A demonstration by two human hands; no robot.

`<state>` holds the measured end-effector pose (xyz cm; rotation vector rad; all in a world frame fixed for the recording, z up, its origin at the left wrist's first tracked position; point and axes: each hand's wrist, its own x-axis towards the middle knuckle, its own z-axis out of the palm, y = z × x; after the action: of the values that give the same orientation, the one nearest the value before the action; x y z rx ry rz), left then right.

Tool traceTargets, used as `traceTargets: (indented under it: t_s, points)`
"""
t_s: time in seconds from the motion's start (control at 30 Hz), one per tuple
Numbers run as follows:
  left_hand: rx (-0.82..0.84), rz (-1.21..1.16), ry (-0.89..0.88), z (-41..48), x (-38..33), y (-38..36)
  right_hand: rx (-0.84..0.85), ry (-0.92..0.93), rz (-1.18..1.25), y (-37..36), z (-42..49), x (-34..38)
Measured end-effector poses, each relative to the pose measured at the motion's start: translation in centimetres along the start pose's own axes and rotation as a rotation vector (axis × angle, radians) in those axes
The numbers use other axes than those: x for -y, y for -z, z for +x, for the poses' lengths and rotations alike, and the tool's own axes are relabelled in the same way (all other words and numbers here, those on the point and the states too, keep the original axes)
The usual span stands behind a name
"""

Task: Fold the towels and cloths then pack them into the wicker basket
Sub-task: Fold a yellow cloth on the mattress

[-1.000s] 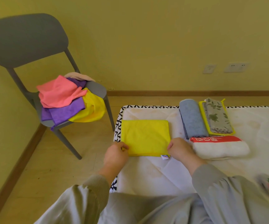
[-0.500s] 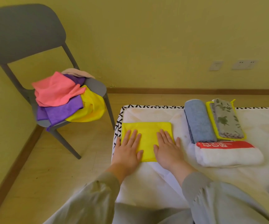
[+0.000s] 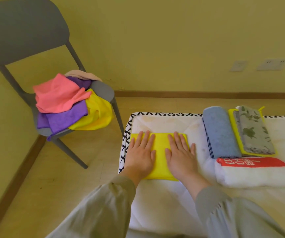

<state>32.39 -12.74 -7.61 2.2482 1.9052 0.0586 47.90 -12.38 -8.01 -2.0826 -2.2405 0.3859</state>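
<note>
A folded yellow cloth (image 3: 160, 152) lies near the left edge of the white mattress (image 3: 164, 122). My left hand (image 3: 140, 154) and my right hand (image 3: 180, 156) both press flat on it, fingers straight and spread. To the right lie a folded blue towel (image 3: 219, 133), a grey leaf-print cloth (image 3: 254, 133) on a yellow one, and a folded white towel with a red band (image 3: 256, 172). Unfolded pink (image 3: 59, 95), purple (image 3: 64, 117) and yellow (image 3: 97, 114) cloths are heaped on the chair seat. No wicker basket is in view.
The grey chair (image 3: 23, 30) stands on the wooden floor left of the mattress, against the yellow wall. The mattress has a black-and-white patterned border (image 3: 126, 140). Wall sockets (image 3: 272, 64) sit at the right.
My hands left the cloth's near corners after folding it over, and now lie flat on top of it. They have slid slightly forward over the cloth.
</note>
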Motion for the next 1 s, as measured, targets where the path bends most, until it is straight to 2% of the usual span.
traceTargets:
  t_s: [0.17,0.3,0.47,0.57,0.67,0.8,1.0]
  points:
    - [-0.028,-0.015,0.081,-0.5,0.6,-0.2,0.007,-0.142,0.004,0.5,-0.3,-1.0]
    - [-0.037,0.001,0.101,-0.8,0.9,-0.5,-0.015,-0.239,0.104,1.2,-0.3,-1.0]
    - [-0.044,0.026,0.105,-0.7,0.6,-0.5,-0.128,-0.302,0.407,3.6,1.0,-0.5]
    - [-0.041,0.028,0.109,-0.8,0.6,-0.7,-0.083,-0.44,0.657,4.8,1.7,-0.1]
    - [-0.042,0.032,0.105,-0.8,0.7,-0.7,0.029,-0.572,0.707,5.4,1.9,-0.1]
    - [-0.023,0.027,0.1,-0.8,0.6,-0.7,0.054,-0.521,0.682,5.1,2.1,-0.7]
    - [0.082,0.005,0.119,-1.0,0.3,1.0,-0.092,-0.204,0.727,6.4,1.1,0.4]
